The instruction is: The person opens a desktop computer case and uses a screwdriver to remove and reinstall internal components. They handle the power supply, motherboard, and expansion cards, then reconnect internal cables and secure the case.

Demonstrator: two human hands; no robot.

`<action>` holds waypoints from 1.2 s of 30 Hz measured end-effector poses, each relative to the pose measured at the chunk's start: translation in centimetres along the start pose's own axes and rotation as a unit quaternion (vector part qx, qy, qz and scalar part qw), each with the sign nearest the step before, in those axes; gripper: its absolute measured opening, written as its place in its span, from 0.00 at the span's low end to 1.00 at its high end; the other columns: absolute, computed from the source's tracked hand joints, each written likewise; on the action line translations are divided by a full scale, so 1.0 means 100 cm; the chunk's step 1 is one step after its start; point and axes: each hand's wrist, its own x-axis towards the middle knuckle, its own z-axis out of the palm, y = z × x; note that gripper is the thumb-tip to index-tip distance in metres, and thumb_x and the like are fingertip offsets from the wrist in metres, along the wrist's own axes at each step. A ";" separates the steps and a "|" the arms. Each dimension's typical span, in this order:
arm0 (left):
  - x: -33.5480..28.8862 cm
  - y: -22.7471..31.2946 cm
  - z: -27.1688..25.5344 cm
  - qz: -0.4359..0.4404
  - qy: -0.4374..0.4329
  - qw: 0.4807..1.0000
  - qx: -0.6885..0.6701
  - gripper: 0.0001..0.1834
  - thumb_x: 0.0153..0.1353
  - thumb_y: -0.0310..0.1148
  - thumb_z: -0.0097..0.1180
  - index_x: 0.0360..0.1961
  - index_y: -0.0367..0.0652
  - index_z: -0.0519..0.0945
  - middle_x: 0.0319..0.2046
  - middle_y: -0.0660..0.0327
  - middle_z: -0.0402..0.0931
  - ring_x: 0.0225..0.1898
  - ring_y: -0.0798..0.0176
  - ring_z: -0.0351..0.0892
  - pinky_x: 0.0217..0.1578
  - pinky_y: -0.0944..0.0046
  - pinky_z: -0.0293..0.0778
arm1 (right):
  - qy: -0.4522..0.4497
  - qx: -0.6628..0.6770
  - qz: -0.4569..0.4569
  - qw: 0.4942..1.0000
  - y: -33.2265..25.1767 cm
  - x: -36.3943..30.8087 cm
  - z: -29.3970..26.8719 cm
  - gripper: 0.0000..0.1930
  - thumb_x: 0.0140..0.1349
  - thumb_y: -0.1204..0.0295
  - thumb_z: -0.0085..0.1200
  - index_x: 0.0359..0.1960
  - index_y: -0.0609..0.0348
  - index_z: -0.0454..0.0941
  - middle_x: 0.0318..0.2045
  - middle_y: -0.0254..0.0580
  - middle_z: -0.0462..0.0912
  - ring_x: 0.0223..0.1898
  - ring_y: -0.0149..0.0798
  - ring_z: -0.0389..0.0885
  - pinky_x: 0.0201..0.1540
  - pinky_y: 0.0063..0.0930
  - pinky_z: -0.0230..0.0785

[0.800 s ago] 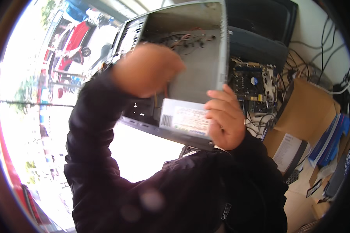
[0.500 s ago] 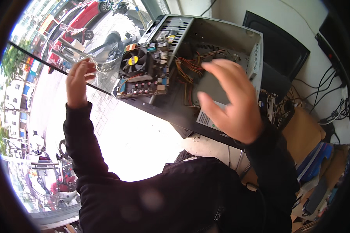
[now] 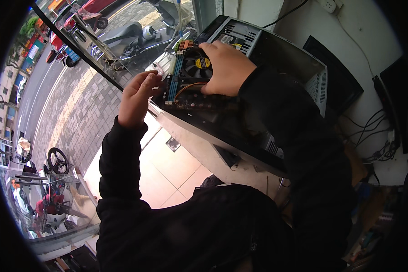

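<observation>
A computer motherboard [image 3: 172,88] lies over the left end of an open desktop computer case [image 3: 319,90]. On the board sits a black CPU cooler fan [image 3: 192,70] with a yellow round label. My right hand [image 3: 231,68] reaches across the case and grips the fan, thumb at its near corner and fingers on its far edge. At the board's left edge is my left hand [image 3: 138,97], with thumb and fingers pressed together. Whatever may be between them is too small to name. My right sleeve hides much of the case's inside.
Behind the case a dark flat panel [image 3: 337,68] leans on the wall. Tangled black cables [image 3: 385,145] hang at the right. A glass pane at the left looks onto a paved street with a parked scooter [image 3: 122,36]. Tiled floor [image 3: 167,170] shows below the case.
My right hand has moved left, from above the case's middle onto the fan. My left hand has come in to the board's edge. The view has shifted and the street looks less glaring.
</observation>
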 end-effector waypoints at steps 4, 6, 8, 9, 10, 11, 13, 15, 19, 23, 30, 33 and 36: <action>-0.002 0.014 -0.011 0.090 0.035 0.995 0.035 0.21 0.77 0.40 0.47 0.59 0.34 0.76 0.53 0.50 0.81 0.56 0.57 0.81 0.57 0.57 0.75 | 0.101 0.024 -0.044 0.994 0.004 -0.034 -0.039 0.50 0.43 0.62 0.77 0.69 0.64 0.63 0.59 0.58 0.73 0.59 0.52 0.77 0.58 0.40 0.75; -0.003 0.025 -0.010 0.118 0.042 0.991 0.052 0.20 0.78 0.39 0.45 0.55 0.34 0.79 0.52 0.50 0.82 0.55 0.57 0.81 0.59 0.56 0.73 | 0.134 0.038 -0.051 0.989 0.002 -0.070 -0.100 0.46 0.44 0.64 0.73 0.66 0.68 0.66 0.54 0.60 0.78 0.51 0.51 0.83 0.53 0.38 0.80; 0.001 0.035 -0.006 0.186 0.044 0.977 0.100 0.17 0.76 0.37 0.48 0.44 0.34 0.84 0.44 0.53 0.85 0.48 0.63 0.83 0.52 0.63 0.74 | 0.162 0.014 0.007 0.987 -0.022 -0.105 -0.172 0.35 0.59 0.60 0.67 0.63 0.67 0.68 0.48 0.58 0.81 0.48 0.42 0.84 0.56 0.32 0.76; 0.002 0.043 0.000 0.202 0.016 0.969 0.142 0.18 0.76 0.37 0.48 0.42 0.34 0.84 0.43 0.53 0.85 0.46 0.64 0.83 0.50 0.64 0.74 | 0.185 -0.004 0.039 0.982 -0.026 -0.118 -0.191 0.30 0.64 0.60 0.64 0.61 0.67 0.70 0.45 0.55 0.82 0.46 0.39 0.84 0.55 0.29 0.76; 0.004 0.052 0.009 0.217 -0.010 0.959 0.184 0.18 0.76 0.36 0.47 0.39 0.34 0.85 0.41 0.53 0.86 0.44 0.65 0.83 0.48 0.65 0.74 | 0.186 -0.027 0.065 0.980 -0.018 -0.125 -0.194 0.28 0.63 0.62 0.64 0.59 0.67 0.71 0.43 0.53 0.82 0.46 0.38 0.83 0.53 0.29 0.77; 0.005 0.068 0.022 0.225 -0.053 0.951 0.207 0.17 0.76 0.34 0.47 0.37 0.33 0.84 0.41 0.53 0.85 0.40 0.65 0.82 0.40 0.66 0.74 | 0.190 -0.043 0.085 0.977 -0.010 -0.133 -0.198 0.27 0.62 0.64 0.64 0.58 0.67 0.72 0.42 0.51 0.82 0.45 0.38 0.83 0.52 0.29 0.78; 0.026 0.077 0.055 0.288 -0.186 0.907 0.243 0.13 0.73 0.31 0.51 0.36 0.34 0.82 0.38 0.52 0.84 0.38 0.62 0.83 0.38 0.63 0.76 | 0.118 -0.064 0.117 0.984 0.019 -0.156 -0.208 0.34 0.54 0.66 0.67 0.62 0.65 0.69 0.48 0.51 0.79 0.50 0.42 0.81 0.54 0.34 0.77; 0.049 0.078 0.105 0.372 -0.302 0.825 0.299 0.09 0.70 0.28 0.53 0.35 0.34 0.82 0.38 0.51 0.83 0.39 0.57 0.84 0.40 0.60 0.78 | 0.048 -0.077 0.150 0.984 0.054 -0.186 -0.216 0.42 0.46 0.68 0.69 0.66 0.63 0.67 0.54 0.52 0.77 0.55 0.45 0.78 0.55 0.40 0.77; 0.100 0.023 0.199 0.392 -0.515 0.598 0.473 0.09 0.66 0.30 0.56 0.43 0.38 0.83 0.42 0.50 0.84 0.45 0.50 0.85 0.47 0.54 0.82 | -0.096 -0.098 0.129 0.982 0.086 -0.186 -0.201 0.51 0.34 0.72 0.71 0.69 0.60 0.66 0.57 0.49 0.76 0.59 0.47 0.77 0.58 0.41 0.75; 0.116 -0.015 0.302 0.264 -0.601 0.418 0.628 0.18 0.67 0.40 0.57 0.55 0.45 0.81 0.46 0.54 0.84 0.49 0.50 0.84 0.51 0.52 0.81 | -0.184 -0.099 0.175 0.962 0.092 -0.171 -0.179 0.51 0.33 0.66 0.74 0.67 0.62 0.68 0.55 0.49 0.77 0.56 0.48 0.78 0.59 0.40 0.74; 0.145 -0.087 0.338 0.206 -0.487 0.414 0.741 0.15 0.65 0.45 0.58 0.45 0.52 0.88 0.47 0.63 0.86 0.52 0.59 0.83 0.50 0.56 0.76 | -0.353 -0.086 0.265 0.893 0.107 -0.095 -0.137 0.49 0.35 0.63 0.74 0.63 0.72 0.71 0.54 0.62 0.80 0.52 0.54 0.83 0.53 0.40 0.80; 0.148 -0.068 0.334 0.264 -0.433 0.409 0.758 0.14 0.65 0.45 0.57 0.44 0.53 0.89 0.46 0.64 0.86 0.52 0.63 0.82 0.53 0.58 0.69 | -0.364 -0.085 0.279 0.885 0.113 -0.085 -0.124 0.48 0.36 0.62 0.73 0.63 0.75 0.71 0.47 0.66 0.84 0.41 0.55 0.88 0.39 0.36 0.85; 0.152 -0.046 0.321 0.255 -0.448 0.400 0.758 0.15 0.65 0.44 0.56 0.44 0.52 0.88 0.45 0.65 0.86 0.53 0.65 0.80 0.55 0.60 0.63 | -0.387 -0.074 0.275 0.877 0.114 -0.071 -0.110 0.49 0.38 0.64 0.73 0.65 0.75 0.68 0.44 0.66 0.85 0.37 0.52 0.89 0.34 0.34 0.85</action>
